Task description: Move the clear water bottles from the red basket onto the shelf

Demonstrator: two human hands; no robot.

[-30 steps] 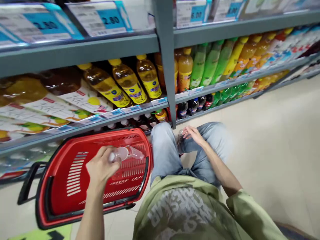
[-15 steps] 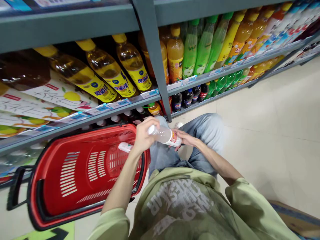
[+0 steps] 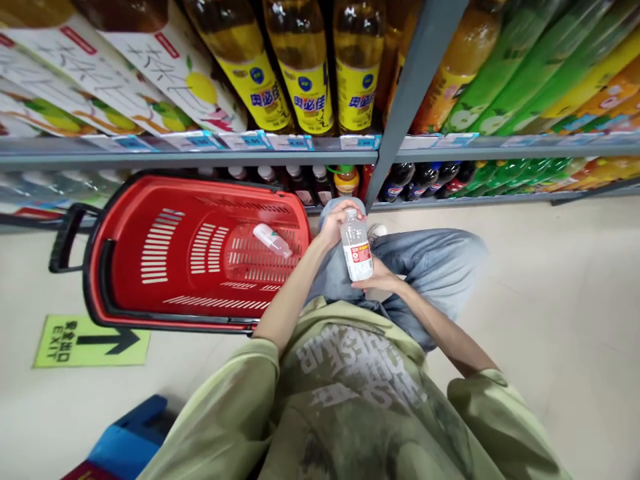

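Note:
A clear plastic bottle (image 3: 357, 248) with a white cap and a red and white label is held between my two hands, above my bent knees. My left hand (image 3: 336, 225) is closed round its upper part near the cap. Below, my right hand (image 3: 379, 275) grips the bottom end of the bottle. To the left of my knees stands a red shopping basket (image 3: 165, 253) with black handles. A white and pinkish bottle (image 3: 273, 240) lies on its side in the basket's right part.
Ahead runs a grey shelf (image 3: 200, 157) stocked with tea cartons, yellow-labelled bottles (image 3: 306, 93) and green bottles, with more drinks low down. A shelf upright (image 3: 417, 73) stands ahead. Behind on the left lie a green exit floor sign (image 3: 93, 341) and a blue object (image 3: 127, 440).
The bottle in my hands has turned from lying slantwise to nearly upright in the view, its label now facing me. My view has swung round, bringing the shelf level and the exit sign into sight.

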